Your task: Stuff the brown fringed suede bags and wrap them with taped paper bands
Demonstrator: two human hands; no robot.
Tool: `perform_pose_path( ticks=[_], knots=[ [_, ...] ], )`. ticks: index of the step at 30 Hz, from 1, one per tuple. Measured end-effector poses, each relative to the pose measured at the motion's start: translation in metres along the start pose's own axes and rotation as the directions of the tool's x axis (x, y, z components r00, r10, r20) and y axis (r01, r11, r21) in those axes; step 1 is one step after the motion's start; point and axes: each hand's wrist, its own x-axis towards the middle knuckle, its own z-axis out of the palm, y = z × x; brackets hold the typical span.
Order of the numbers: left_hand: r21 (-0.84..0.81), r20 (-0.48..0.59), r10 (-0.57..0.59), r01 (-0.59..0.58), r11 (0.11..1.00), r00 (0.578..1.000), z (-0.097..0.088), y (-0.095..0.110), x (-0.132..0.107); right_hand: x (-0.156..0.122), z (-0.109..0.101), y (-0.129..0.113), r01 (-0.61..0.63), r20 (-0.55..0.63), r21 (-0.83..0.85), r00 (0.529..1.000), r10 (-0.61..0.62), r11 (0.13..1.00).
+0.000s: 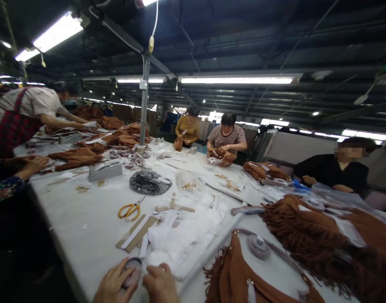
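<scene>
At the bottom edge my left hand [115, 284] curls round a small roll of tape [132, 271], its fingers closed on it. Close beside it, my right hand [159, 283] touches the same roll, fingers bent and pinching at it; what it grips is too small to make out. Both hands rest on the white table [85, 227]. A brown fringed bag [243, 277] lies just right of my hands. Paper strips and white scraps [180, 242] lie just beyond my hands.
Yellow-handled scissors [129, 210] lie ahead, a grey tape dispenser [105, 170] and dark glittery cloth [149, 182] farther back. More brown fringed bags [309, 235] pile on the right. Several other people work round the table. A steel post [144, 101] stands mid-table.
</scene>
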Motion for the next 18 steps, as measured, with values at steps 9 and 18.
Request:
perform_pose_path(
  ticks=[9,18],
  knots=[
    [0.03,0.068,-0.245,0.244,0.969,0.967,-0.022,0.019,0.008,-0.017,-0.154,0.066,-0.51,0.254,-0.079,0.821,0.511,0.857],
    [-0.089,-0.078,-0.027,0.02,0.996,0.997,-0.008,0.003,0.001,-0.022,-0.118,0.065,-0.11,0.515,-0.216,0.832,0.209,0.97]
  ],
)
